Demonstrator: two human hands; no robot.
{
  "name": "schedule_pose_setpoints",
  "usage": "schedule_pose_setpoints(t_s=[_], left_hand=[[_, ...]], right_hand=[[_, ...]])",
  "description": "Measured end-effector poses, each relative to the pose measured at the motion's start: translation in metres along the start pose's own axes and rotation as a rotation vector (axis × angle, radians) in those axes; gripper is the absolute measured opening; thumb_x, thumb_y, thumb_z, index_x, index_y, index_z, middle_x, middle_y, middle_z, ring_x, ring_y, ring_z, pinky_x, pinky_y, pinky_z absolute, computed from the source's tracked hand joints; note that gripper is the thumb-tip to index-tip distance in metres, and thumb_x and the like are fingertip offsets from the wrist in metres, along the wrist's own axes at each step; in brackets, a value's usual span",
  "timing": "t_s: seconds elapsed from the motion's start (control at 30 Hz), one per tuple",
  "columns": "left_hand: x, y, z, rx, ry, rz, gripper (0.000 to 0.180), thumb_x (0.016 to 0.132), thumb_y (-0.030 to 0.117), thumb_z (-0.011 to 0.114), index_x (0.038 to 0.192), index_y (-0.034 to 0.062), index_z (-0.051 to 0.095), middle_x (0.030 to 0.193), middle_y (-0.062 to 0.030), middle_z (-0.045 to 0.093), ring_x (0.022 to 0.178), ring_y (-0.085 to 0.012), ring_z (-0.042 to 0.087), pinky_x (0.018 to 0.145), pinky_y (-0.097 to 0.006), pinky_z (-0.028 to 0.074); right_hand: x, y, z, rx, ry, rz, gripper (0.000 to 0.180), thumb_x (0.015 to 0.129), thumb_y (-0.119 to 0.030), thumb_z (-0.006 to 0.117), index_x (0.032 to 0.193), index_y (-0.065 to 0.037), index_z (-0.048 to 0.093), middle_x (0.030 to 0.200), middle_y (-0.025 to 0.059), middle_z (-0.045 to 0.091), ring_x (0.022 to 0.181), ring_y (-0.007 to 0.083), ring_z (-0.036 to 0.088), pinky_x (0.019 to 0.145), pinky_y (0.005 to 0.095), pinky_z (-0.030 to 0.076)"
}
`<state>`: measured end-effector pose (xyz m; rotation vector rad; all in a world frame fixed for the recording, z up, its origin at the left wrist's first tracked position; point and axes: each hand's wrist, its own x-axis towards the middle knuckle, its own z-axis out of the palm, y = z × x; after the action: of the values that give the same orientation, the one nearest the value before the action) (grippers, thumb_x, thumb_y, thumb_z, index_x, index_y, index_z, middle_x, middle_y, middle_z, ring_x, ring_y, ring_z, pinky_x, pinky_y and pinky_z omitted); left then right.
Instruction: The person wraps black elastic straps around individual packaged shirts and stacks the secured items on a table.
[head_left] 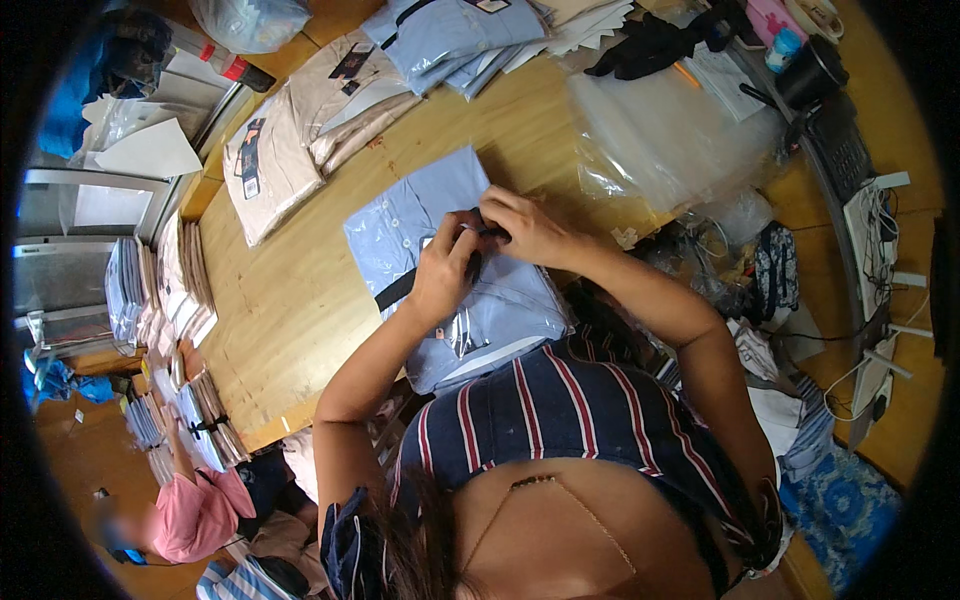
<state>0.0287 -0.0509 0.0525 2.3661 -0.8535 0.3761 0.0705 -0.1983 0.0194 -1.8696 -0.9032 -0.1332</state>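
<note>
Fingers (512,206) of left hand (442,268) and right hand (532,232) nearly closed, apparently gripping black band (396,291), bagged blue shirt (385,235) beneath.

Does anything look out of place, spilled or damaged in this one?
No spill or damage shows. Untidy, though: a crumpled black cloth lies loose at upper right, unlike the neatly folded blue shirts in front, and white cables look tangled at far right.

Open passage runs over bare wooden tabletop (285,315) left of the bagged light-blue shirt (510,290), bagged beige shirts (285,165) blocking its far side and clear plastic bags (665,140) covering the far right.
</note>
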Motion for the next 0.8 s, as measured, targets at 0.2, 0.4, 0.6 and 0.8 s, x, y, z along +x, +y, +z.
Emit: schedule_pose_setpoints(t_s=[0.2, 0.4, 0.6, 0.8], left_hand=[[-0.008, 0.0, 0.001, 0.078, -0.105, 0.088, 0.015, 0.058, 0.002, 0.05, 0.072, 0.0, 0.046, 0.077, -0.0125, 0.044, 0.07, -0.0266, 0.047, 0.061, -0.032, 0.041], [-0.006, 0.003, -0.01, 0.202, -0.04, 0.117, 0.018, 0.058, 0.003, 0.05, 0.076, 0.0022, 0.05, 0.073, -0.0116, 0.044, 0.069, -0.0264, 0.047, 0.061, -0.034, 0.04], [-0.02, -0.008, -0.026, 0.261, -0.14, -0.135, 0.017, 0.067, 0.013, 0.056, 0.076, -0.0013, 0.053, 0.078, -0.015, 0.051, 0.075, -0.0303, 0.049, 0.065, -0.036, 0.04], [0.009, -0.012, 0.008, -1.01, -0.215, -0.71, 0.02, 0.076, 0.015, 0.054, 0.085, -0.0029, 0.054, 0.073, -0.007, 0.056, 0.064, -0.0114, 0.05, 0.062, -0.023, 0.041]], right_hand=[[-0.001, -0.009, -0.016, 0.07, -0.137, 0.065, 0.022, 0.055, 0.002, 0.056, 0.077, 0.001, 0.052, 0.077, 0.0122, 0.051, 0.077, 0.0292, 0.05, 0.067, 0.0334, 0.041], [-0.004, 0.0, -0.037, -0.016, -0.088, 0.038, 0.007, 0.062, 0.002, 0.051, 0.067, 0.001, 0.055, 0.072, 0.0133, 0.051, 0.067, 0.0251, 0.053, 0.061, 0.0302, 0.043], [-0.031, 0.037, -0.014, -0.211, -0.053, 0.207, 0.013, 0.061, 0.007, 0.046, 0.07, 0.002, 0.055, 0.071, 0.0145, 0.05, 0.069, 0.0277, 0.053, 0.061, 0.0323, 0.043], [-0.041, 0.022, 0.003, -0.365, -0.116, 0.226, 0.011, 0.066, -0.008, 0.049, 0.072, -0.002, 0.057, 0.078, 0.0124, 0.051, 0.078, 0.0278, 0.05, 0.067, 0.0338, 0.041]])
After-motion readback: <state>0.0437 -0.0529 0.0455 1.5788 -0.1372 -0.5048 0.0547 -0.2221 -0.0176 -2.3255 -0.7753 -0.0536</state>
